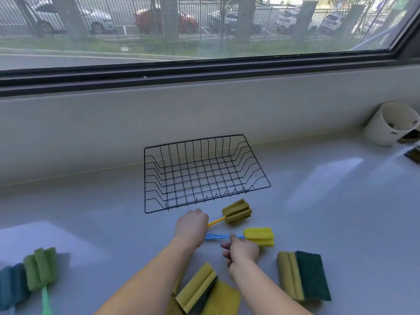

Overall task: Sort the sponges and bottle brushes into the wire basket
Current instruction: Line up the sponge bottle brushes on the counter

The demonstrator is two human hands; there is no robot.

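Left hand (192, 225): closed around the yellow-handled brush (236, 211), just in front of the wire basket (204, 173).
Right hand (243, 250): pinching the blue-handled brush (259, 236) (both brushes lie on the tabletop (329, 212)).
Sponges: one (303, 275) right, one (197, 288) between the forearms.

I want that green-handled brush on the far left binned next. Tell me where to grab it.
Grip the green-handled brush by its thin handle just below the foam head, coming from above with the left hand. The handle lies flat, pointing towards you; the bulky head touches a blue sponge.
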